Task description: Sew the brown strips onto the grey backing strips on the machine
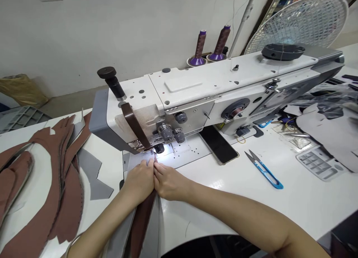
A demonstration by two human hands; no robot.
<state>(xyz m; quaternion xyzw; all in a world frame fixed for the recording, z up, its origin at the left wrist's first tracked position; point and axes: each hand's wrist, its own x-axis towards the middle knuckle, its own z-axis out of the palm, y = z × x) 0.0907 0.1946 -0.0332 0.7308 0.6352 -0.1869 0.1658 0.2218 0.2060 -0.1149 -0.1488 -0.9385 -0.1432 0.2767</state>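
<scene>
In the head view a white sewing machine (190, 90) stands across the table, its lamp lighting the needle area. Side by side in front of the needle, my left hand (141, 181) and my right hand (169, 181) are closed on a long reddish-brown leather strip (142, 220). The strip runs from under my hands toward my body. My fingertips press together at its edges, close to the presser foot. A dark brown strap (135, 125) passes down the front of the machine head to the needle area. The needle itself is hidden.
Reddish-brown cut pieces (53, 168) and a grey piece (93, 174) lie at the left. Right of the machine bed are a phone (219, 144) and blue thread snips (265, 170). Thread cones (200, 49) and a white fan (302, 24) stand behind. Scraps (327, 127) lie at the far right.
</scene>
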